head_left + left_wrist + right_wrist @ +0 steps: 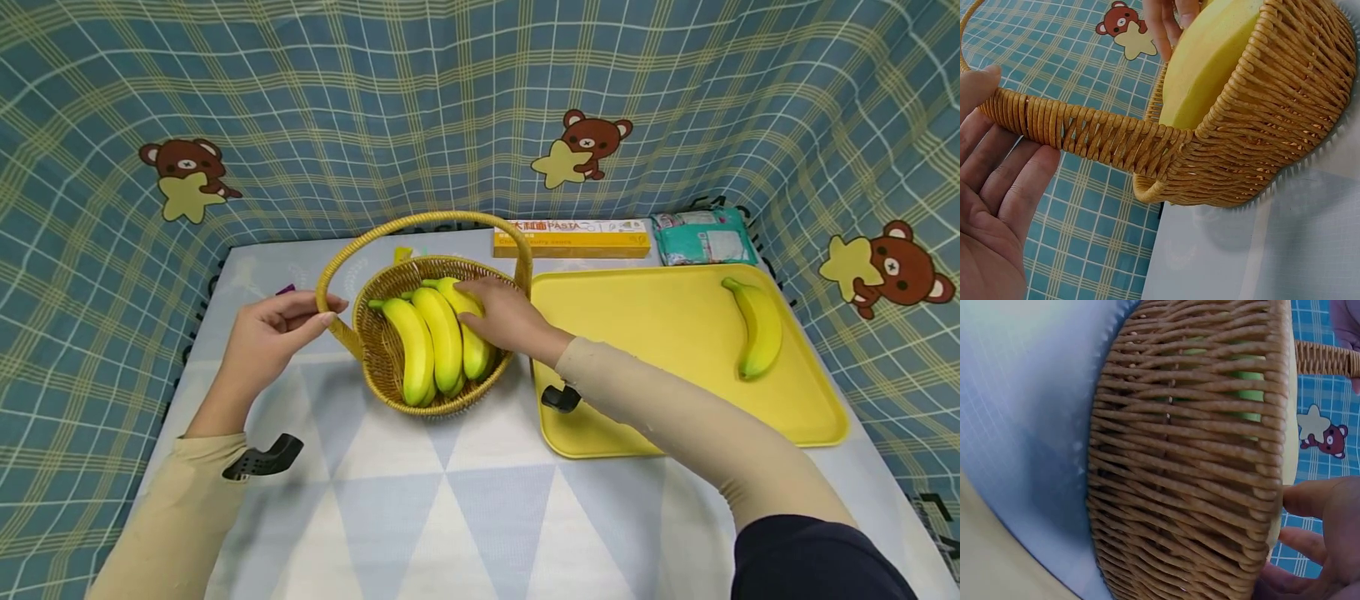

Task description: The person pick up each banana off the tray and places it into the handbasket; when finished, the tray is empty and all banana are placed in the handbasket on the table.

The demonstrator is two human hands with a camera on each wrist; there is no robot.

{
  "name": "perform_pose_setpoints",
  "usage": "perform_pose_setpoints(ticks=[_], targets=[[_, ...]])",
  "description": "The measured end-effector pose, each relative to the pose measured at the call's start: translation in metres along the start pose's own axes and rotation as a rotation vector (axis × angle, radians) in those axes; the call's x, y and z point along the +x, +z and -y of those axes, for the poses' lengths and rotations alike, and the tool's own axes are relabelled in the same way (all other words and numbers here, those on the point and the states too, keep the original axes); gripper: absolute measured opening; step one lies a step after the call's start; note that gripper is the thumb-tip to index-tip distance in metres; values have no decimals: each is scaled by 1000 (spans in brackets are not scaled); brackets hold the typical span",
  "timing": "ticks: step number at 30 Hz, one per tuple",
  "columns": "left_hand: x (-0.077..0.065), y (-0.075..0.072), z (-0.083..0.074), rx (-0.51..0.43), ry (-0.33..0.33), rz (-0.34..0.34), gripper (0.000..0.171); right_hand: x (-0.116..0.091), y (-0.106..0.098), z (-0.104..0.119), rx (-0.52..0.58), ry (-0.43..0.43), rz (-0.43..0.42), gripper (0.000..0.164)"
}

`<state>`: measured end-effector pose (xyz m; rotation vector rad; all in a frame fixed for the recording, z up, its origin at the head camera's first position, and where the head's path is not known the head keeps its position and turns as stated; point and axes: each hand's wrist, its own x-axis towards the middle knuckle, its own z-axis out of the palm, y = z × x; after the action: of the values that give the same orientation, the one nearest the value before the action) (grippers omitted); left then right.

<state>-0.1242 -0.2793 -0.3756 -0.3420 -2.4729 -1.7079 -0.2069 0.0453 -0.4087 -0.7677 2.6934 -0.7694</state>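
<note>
A wicker basket [382, 390] with a tall arched handle [420, 218] stands on the table and holds several yellow bananas [417, 342]. At the handle's left side, my left hand [262, 337] pinches it between thumb and fingers, as the left wrist view also shows. My right hand [510, 317] reaches over the basket's right rim and grips the rightmost banana [476, 354], which lies among the others. Its fingers [1307, 500] show just past the rim in the right wrist view. Woven sides hide the lower part of the fruit.
Right of the basket lies a yellow tray [622, 333] bearing a single banana [759, 329]; my right forearm crosses its near-left corner. Along the back edge are a pasta box [572, 243] and a teal packet [705, 237]. A plaid curtain [420, 125] rises behind the table.
</note>
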Motion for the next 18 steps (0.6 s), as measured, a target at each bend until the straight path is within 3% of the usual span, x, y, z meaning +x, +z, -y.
perform_pose_setpoints(ticks=[10, 18], targets=[[1, -1, 0, -15, 13, 5, 23, -20, -2, -8, 12, -58, -79, 51], [1, -1, -1, -28, 18, 7, 23, -60, -17, -22, 43, -155, -141, 46]])
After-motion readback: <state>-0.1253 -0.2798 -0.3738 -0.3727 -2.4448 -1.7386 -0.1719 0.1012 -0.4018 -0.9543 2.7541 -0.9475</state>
